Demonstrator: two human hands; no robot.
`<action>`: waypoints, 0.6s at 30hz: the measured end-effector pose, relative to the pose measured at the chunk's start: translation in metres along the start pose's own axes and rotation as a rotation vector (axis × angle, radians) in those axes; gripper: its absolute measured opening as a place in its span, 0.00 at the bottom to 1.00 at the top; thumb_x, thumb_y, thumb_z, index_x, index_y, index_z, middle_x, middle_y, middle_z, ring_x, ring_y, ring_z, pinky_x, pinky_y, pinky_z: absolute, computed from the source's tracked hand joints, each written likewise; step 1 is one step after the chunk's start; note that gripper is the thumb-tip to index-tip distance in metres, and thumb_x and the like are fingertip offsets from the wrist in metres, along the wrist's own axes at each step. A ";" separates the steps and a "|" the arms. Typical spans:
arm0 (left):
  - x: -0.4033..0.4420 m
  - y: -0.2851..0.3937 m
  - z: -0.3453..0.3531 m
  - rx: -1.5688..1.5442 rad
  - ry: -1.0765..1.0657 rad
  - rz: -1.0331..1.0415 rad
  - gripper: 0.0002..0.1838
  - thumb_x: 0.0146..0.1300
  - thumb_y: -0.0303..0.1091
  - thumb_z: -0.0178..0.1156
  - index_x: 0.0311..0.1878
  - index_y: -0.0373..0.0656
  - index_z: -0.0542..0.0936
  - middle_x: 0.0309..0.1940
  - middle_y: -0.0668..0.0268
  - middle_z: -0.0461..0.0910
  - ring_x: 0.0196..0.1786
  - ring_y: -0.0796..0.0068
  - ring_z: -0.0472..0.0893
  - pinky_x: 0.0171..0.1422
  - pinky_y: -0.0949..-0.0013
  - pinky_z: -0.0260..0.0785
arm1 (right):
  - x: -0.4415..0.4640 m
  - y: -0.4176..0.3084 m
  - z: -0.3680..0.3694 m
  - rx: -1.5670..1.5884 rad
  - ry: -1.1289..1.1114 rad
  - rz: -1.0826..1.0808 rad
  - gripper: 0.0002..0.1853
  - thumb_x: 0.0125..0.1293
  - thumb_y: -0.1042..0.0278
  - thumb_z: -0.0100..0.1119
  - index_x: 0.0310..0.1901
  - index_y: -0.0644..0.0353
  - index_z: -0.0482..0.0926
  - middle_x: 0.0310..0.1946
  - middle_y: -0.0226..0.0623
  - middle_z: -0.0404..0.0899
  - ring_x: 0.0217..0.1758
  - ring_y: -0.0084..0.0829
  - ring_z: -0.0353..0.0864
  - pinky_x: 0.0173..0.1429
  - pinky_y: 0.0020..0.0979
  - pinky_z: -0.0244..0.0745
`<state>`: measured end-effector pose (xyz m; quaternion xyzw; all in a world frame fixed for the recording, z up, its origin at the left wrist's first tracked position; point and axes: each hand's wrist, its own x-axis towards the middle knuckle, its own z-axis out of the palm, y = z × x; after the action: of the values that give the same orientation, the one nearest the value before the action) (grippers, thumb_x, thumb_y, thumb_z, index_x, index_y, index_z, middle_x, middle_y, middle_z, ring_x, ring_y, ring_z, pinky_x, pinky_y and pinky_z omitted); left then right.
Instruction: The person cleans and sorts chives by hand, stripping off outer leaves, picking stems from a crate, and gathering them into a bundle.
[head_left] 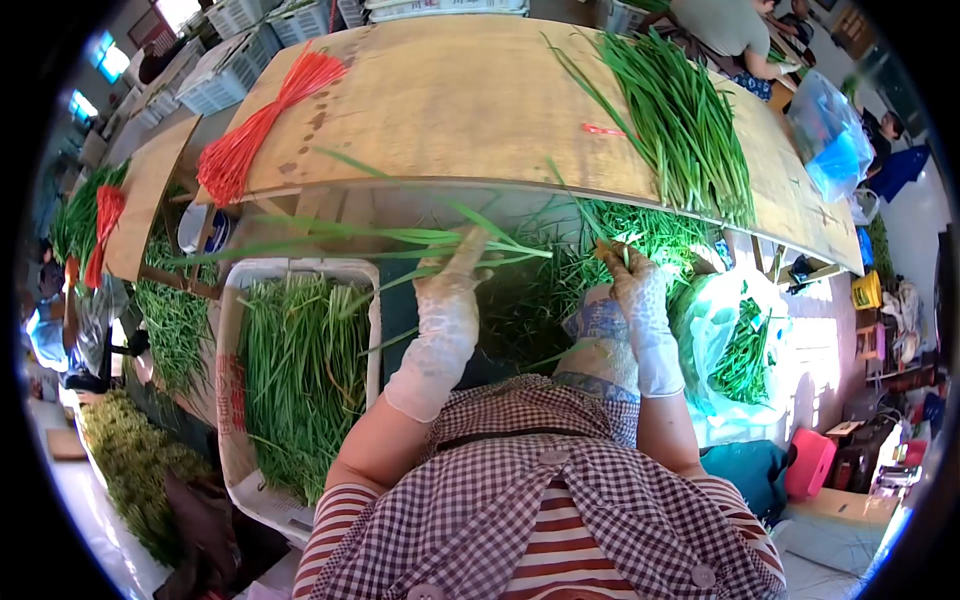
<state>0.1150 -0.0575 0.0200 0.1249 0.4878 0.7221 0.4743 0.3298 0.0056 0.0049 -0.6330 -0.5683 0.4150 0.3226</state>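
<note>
My left hand, in a thin whitish glove, is closed around a few long garlic chives. Their leaves stretch out to the left, and the pale cut ends point right. My right hand, gloved the same way, has its fingers pinched together at about the same height. Something small and brownish shows at those fingertips, too small to name. Below and beyond both hands lies a loose heap of green leaves, in front of my lap.
A wooden table spans the front, bearing a bundle of red ties and a pile of chives. A white crate full of chives stands at left, a plastic bag of greens at right. Another person sits across.
</note>
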 end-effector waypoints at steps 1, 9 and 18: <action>0.001 0.000 0.000 -0.018 0.003 0.018 0.10 0.57 0.31 0.69 0.41 0.42 0.81 0.35 0.66 0.83 0.34 0.74 0.82 0.40 0.73 0.74 | 0.000 0.004 0.004 0.054 0.011 -0.099 0.15 0.65 0.59 0.61 0.47 0.58 0.83 0.28 0.30 0.83 0.22 0.18 0.71 0.28 0.21 0.68; -0.004 -0.012 0.016 -0.161 -0.033 0.073 0.08 0.63 0.33 0.64 0.44 0.45 0.78 0.36 0.68 0.80 0.42 0.75 0.81 0.48 0.73 0.74 | -0.028 -0.049 0.030 0.508 -0.280 -0.048 0.08 0.61 0.68 0.67 0.39 0.62 0.84 0.28 0.27 0.83 0.29 0.15 0.74 0.35 0.18 0.70; -0.019 0.024 0.024 -0.293 0.000 -0.183 0.18 0.64 0.48 0.62 0.48 0.47 0.77 0.43 0.68 0.77 0.47 0.75 0.78 0.46 0.74 0.74 | -0.020 -0.058 0.019 0.746 -0.415 -0.214 0.22 0.63 0.71 0.63 0.60 0.61 0.75 0.52 0.29 0.80 0.38 0.13 0.72 0.45 0.17 0.69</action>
<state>0.1269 -0.0602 0.0574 0.0095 0.3865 0.7394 0.5511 0.2866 -0.0069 0.0507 -0.3140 -0.4944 0.6745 0.4493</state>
